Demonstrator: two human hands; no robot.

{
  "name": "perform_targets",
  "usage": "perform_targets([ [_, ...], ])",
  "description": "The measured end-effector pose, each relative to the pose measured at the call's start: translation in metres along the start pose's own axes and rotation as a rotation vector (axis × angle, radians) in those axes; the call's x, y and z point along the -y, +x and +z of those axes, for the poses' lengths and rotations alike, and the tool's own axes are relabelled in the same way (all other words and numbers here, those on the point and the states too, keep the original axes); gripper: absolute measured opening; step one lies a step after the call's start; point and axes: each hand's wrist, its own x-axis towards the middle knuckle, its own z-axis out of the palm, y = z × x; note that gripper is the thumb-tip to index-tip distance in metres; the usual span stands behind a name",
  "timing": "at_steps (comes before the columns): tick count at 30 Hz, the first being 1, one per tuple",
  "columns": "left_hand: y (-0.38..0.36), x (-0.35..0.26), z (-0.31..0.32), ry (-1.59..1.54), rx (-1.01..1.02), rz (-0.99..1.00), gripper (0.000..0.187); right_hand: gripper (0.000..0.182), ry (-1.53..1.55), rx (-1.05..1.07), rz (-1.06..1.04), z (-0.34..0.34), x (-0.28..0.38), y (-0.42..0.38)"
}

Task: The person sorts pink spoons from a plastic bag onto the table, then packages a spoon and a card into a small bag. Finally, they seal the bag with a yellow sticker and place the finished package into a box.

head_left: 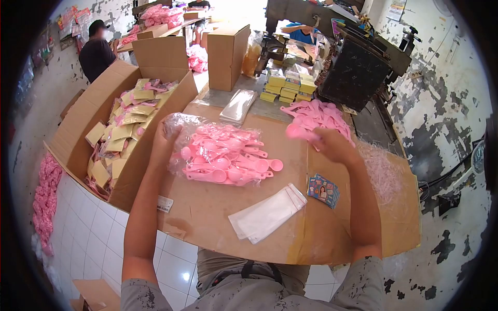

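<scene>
My left hand [167, 136] is closed on the edge of a clear plastic bag [182, 122] at the left of the table. Pink measuring spoons [223, 155] lie in and at the mouth of that bag. On the right, my right hand [334, 146] grips a pink spoon [301, 132], just in front of a pile of pink spoons [327, 115]. Nearer to me are a stack of clear flat bags [267, 213] and a small stack of printed cards [322, 191].
An open carton [78, 129] with yellow-carded packs stands left. More clear bags [238, 106], a tall box [226, 57], yellow packs [288, 83] and a dark machine [353, 65] are behind. Shredded filler [381, 171] lies right. A person [97, 51] is at the back left.
</scene>
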Motion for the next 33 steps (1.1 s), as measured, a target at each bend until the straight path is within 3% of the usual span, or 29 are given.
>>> perform_targets([
  [2, -0.009, -0.006, 0.008, 0.464, 0.014, 0.137, 0.063, 0.027, -0.077, -0.128, 0.17, -0.006, -0.03, 0.009],
  [5, -0.004, 0.022, 0.004, 0.466, 0.103, 0.069, 0.067, 0.031, -0.452, -0.612, -0.136, 0.014, -0.025, 0.009],
  [7, -0.005, 0.024, 0.007, 0.355, 0.112, 0.039, 0.048, 0.038, 0.086, -0.323, -0.146, 0.031, 0.009, 0.011],
  [9, -0.006, 0.011, 0.008, 0.294, 0.142, -0.044, 0.039, 0.042, 0.17, -0.055, -0.303, 0.061, 0.026, 0.013],
  [11, -0.001, 0.022, 0.001, 0.185, 0.187, -0.129, 0.037, 0.044, 0.188, 0.02, -0.319, 0.087, 0.052, 0.018],
  [14, -0.001, 0.021, -0.003, 0.089, 0.253, -0.181, 0.035, 0.046, 0.239, 0.017, -0.349, 0.111, 0.066, 0.038],
  [17, -0.002, 0.018, -0.001, 0.058, 0.249, -0.192, 0.033, 0.046, 0.306, 0.11, -0.228, 0.098, 0.083, 0.046],
  [21, 0.003, 0.015, -0.008, 0.117, 0.217, -0.23, 0.034, 0.038, 0.141, 0.11, -0.324, 0.094, 0.092, 0.043],
  [23, -0.003, -0.004, 0.003, 0.179, 0.15, -0.079, 0.039, 0.033, 0.093, 0.043, -0.437, 0.1, 0.088, 0.039],
  [27, 0.002, 0.01, 0.002, 0.359, 0.008, 0.104, 0.056, 0.026, -0.039, 0.001, -0.392, 0.069, 0.091, 0.024],
  [33, 0.003, 0.012, 0.001, 0.39, 0.011, 0.075, 0.063, 0.025, 0.101, -0.061, -0.332, 0.025, 0.05, 0.009],
])
